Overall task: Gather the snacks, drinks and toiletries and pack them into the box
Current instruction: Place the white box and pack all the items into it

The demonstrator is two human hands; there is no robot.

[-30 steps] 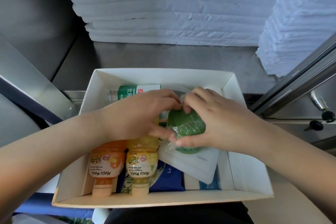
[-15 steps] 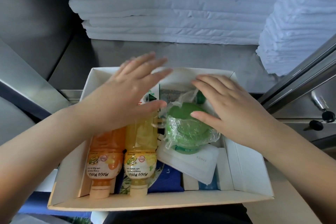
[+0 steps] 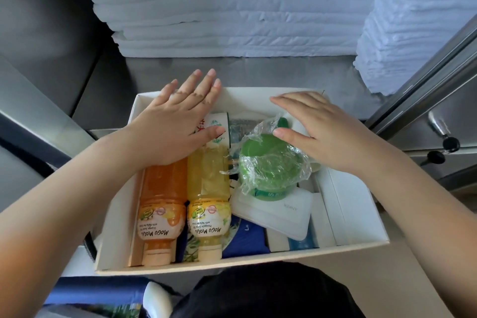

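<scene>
Left hand (image 3: 178, 121) and right hand (image 3: 330, 131) hovering apart, fingers straight, gripping nothing. Green plastic-wrapped round tub (image 3: 268, 162) sitting on white flat pouch (image 3: 278, 214) inside white cardboard box (image 3: 356, 209) — orange juice bottle (image 3: 160, 201), yellow juice bottle (image 3: 209, 196) lying side by side, probably saving room.

The left hand (image 3: 175, 126) and right hand (image 3: 327, 131) join bare forearms, with a black garment (image 3: 271, 292) at bottom centre.
</scene>
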